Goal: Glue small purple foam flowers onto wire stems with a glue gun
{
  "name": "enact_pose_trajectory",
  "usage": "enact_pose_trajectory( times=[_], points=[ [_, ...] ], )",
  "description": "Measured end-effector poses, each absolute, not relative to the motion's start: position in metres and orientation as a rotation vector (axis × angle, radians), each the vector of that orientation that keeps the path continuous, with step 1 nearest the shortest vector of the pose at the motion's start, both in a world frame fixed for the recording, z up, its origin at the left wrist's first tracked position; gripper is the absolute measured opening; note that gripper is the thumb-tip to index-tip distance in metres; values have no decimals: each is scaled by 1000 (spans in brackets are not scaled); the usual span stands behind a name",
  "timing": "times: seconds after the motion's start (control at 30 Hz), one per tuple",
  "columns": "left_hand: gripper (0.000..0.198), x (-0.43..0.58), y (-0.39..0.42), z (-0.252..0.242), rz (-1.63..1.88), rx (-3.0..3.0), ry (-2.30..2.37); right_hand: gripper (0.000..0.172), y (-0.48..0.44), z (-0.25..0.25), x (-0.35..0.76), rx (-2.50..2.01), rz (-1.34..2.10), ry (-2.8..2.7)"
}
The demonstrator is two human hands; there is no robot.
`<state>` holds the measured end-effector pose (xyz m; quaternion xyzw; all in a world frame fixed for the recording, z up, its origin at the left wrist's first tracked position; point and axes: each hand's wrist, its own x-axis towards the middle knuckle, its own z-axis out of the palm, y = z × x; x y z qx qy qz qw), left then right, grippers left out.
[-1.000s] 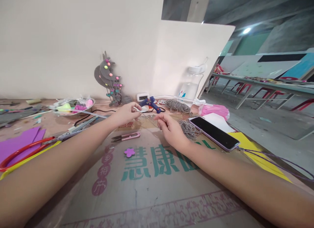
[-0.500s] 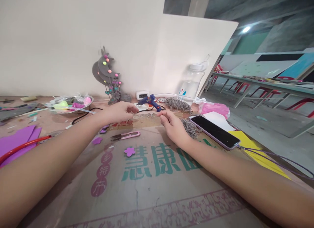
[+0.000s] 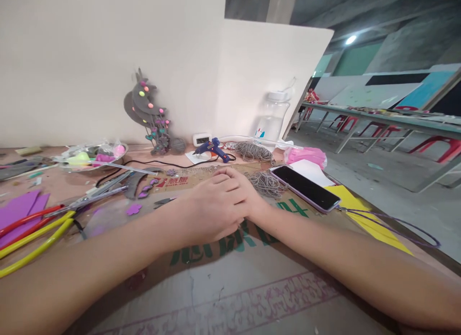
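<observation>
- Far left on the worktop (image 3: 10, 157): purple sheets (image 3: 19, 208), with the red handles (image 3: 54, 211) and yellow handles (image 3: 57, 236) of scissors lying over and beside them. Both colours show more fully than half a second ago.
- Left of centre: a curved grey piece (image 3: 134, 185) with purple shapes along one edge, and a loose purple flower (image 3: 134, 209) just in front of it. Both now show beyond the left arm.
- Just beside the left hand: the dark blades of small snips (image 3: 163, 201). The rest of them is now covered, as is a second flower that lay in plain view.
- Centre: the left hand (image 3: 211, 212) has moved across and overlaps the right; the two were apart before. Its fingers are curled, and whether they grip anything cannot be told.
- Right of centre: the right hand (image 3: 252, 195), also bent inward and partly hidden. Its grip cannot be told either. The work seems gathered to one spot, where anything being handled is out of sight.
- Just right of the hands: a loose coil of grey cord (image 3: 267, 184), near the right wrist, then a dark-screened phone (image 3: 306, 187).
</observation>
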<state>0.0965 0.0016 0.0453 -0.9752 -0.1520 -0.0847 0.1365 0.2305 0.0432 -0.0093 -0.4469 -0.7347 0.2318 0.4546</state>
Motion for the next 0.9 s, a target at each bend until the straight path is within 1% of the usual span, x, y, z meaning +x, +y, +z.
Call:
enact_pose_trajectory(
  times=[0.07, 0.17, 0.27, 0.33, 0.37, 0.4, 0.43, 0.5, 0.53, 0.57, 0.6, 0.63, 0.7, 0.73, 0.83, 0.9],
  points=[
    [26, 94, 1, 43, -329, -2770, -360, 13, 45, -7, 230, -1106, 640, -1781],
    [44, 93, 2, 37, -357, -2800, -156, 14, 43, -1, 231, -1136, 711, -1772],
    [53, 94, 10, 30, -339, -2839, -58, 13, 46, 10, 238, -1145, 768, -1706],
    [61, 92, 16, 28, -412, -2828, -269, 9, 54, 21, 248, -1129, 822, -1516],
    [61, 90, 17, 27, -439, -2816, -437, 8, 59, 27, 254, -1124, 839, -1393],
    [56, 87, 16, 27, -486, -2807, -568, 7, 63, 33, 261, -1111, 841, -1281],
    [52, 85, 12, 28, -462, -2851, -604, 5, 68, 39, 268, -1091, 857, -1196],
    [41, 82, -1, 27, -375, -3081, -416, 4, 72, 52, 280, -1039, 865, -1102],
    [41, 81, -8, 26, -260, -3221, -264, 4, 72, 59, 284, -1008, 859, -1086],
    [41, 81, -14, 24, -151, -3314, -222, 6, 71, 66, 288, -976, 844, -1083],
    [41, 81, -17, 22, -137, -3368, -210, 7, 68, 73, 290, -942, 825, -1090],
    [46, 82, -18, 18, -96, -3402, -197, 8, 65, 79, 292, -904, 803, -1100],
    [59, 83, -8, 12, -22, -3427, -299, 8, 57, 90, 291, -839, 786, -1132],
    [63, 85, 1, 8, 7, -3413, -382, 7, 53, 93, 290, -816, 787, -1147],
    [67, 87, 39, 3, 26, -3324, -579, 4, 45, 96, 282, -790, 805, -1190],
    [69, 88, 64, 2, -43, -3193, -759, 4, 41, 94, 277, -787, 816, -1223]
  ],
)
